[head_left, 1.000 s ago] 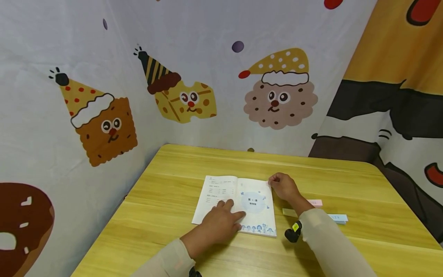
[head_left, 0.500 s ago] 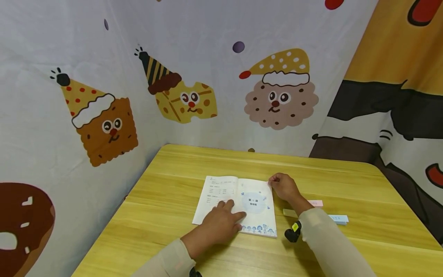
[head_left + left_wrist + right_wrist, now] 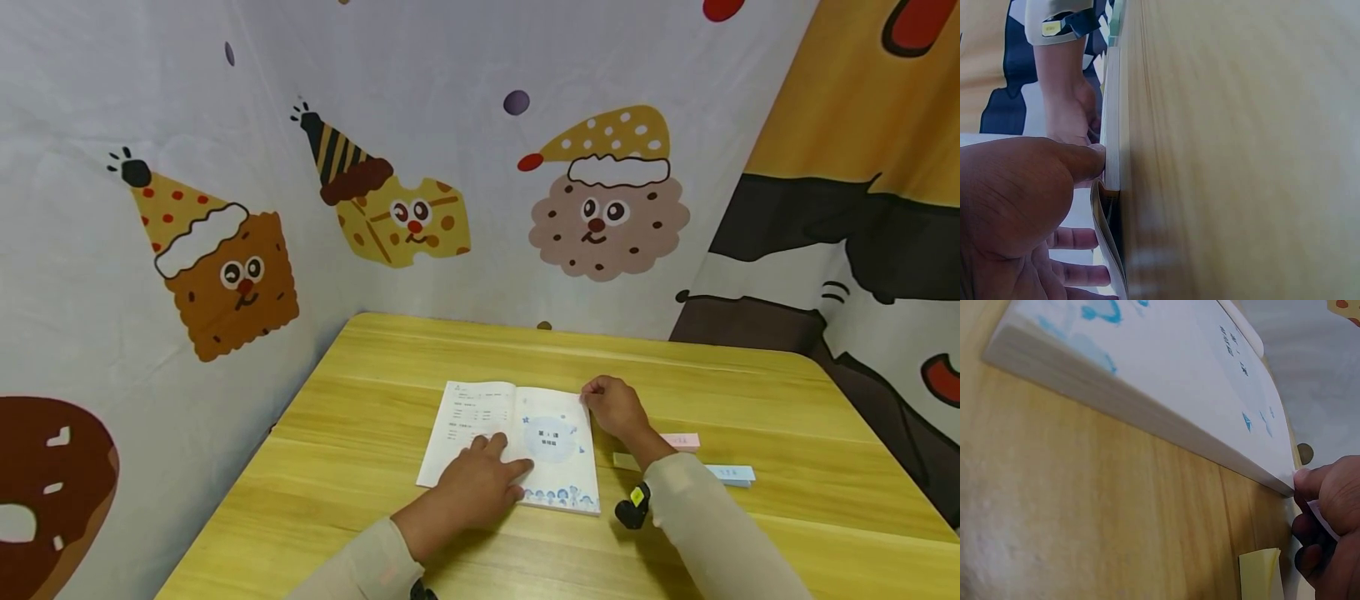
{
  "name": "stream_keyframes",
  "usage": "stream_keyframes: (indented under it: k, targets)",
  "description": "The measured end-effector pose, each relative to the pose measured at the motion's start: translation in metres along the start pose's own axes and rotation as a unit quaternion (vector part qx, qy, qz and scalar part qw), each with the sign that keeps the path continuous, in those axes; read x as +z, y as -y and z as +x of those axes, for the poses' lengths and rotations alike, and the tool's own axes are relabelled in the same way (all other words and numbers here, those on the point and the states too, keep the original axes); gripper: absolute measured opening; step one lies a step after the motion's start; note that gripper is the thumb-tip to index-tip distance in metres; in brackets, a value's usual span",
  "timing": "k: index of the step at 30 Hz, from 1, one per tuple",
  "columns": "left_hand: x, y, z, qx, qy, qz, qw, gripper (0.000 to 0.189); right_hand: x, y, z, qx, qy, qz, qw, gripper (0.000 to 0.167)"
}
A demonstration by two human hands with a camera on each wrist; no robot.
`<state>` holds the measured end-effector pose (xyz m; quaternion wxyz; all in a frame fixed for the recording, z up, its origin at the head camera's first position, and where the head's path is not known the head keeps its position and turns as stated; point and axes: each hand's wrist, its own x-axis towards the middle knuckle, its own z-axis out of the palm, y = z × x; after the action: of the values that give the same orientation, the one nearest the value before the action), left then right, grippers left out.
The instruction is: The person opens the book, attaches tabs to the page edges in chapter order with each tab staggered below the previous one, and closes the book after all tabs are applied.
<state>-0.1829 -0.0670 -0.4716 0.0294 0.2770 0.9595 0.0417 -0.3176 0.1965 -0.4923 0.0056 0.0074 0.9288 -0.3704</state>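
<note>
An open book (image 3: 555, 417) lies on the table, with a text list on its left page and a blue round print on the right. My left hand (image 3: 480, 483) rests across the middle of the pages, fingers spread; its thumb (image 3: 1088, 161) touches the book's near edge. At the far right corner, my right hand (image 3: 615, 406) pinches the page edge, the thumb (image 3: 1310, 481) on top and the other fingers curled below. A small pale lilac piece (image 3: 1324, 519) shows inside that hand; what it is I cannot tell.
Right of the book, partly under the right forearm, lie a pink paper strip (image 3: 681, 442), a yellow pad of strips (image 3: 1260, 575) and a blue one (image 3: 733, 475). The wooden table (image 3: 360, 400) meets a cartoon-printed cloth (image 3: 480, 300) at its far side.
Both hands stay at the same places on the book. The right wrist and forearm have shifted very slightly, baring a little more of the pink and blue strips.
</note>
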Motion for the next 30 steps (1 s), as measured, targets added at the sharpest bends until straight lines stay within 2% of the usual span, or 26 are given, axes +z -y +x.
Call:
stream_keyframes:
  k: [12,16,19,21,24,28,30]
  targets:
    - [0.002,0.0,0.0,0.001,0.001,0.006,1.0,0.043,0.001,0.002,-0.002,0.013,-0.012,-0.045,0.9988,0.015]
    - [0.002,-0.001,0.0,0.001,0.003,0.004,1.0,0.043,0.001,0.003,-0.003,0.0,-0.029,-0.083,0.9961,0.02]
    - [0.001,-0.002,0.0,-0.003,0.004,0.002,1.0,0.043,0.0,0.001,-0.004,-0.036,-0.053,-0.116,0.9912,0.013]
    - [0.0,-0.003,0.0,-0.005,0.005,0.001,1.0,0.043,0.001,-0.001,-0.005,-0.076,-0.066,-0.141,0.9848,0.009]
    - [0.0,-0.003,0.0,-0.007,0.005,0.0,1.0,0.043,0.001,-0.004,-0.006,-0.14,-0.073,-0.192,0.9687,0.008]
    - [-0.001,-0.003,0.001,-0.01,0.006,-0.001,0.9999,0.043,-0.002,-0.003,-0.014,-0.199,-0.05,-0.266,0.9419,0.012]
    - [-0.001,-0.002,0.0,-0.01,0.008,-0.002,0.9999,0.043,-0.005,-0.002,-0.022,-0.217,-0.033,-0.288,0.932,0.015]
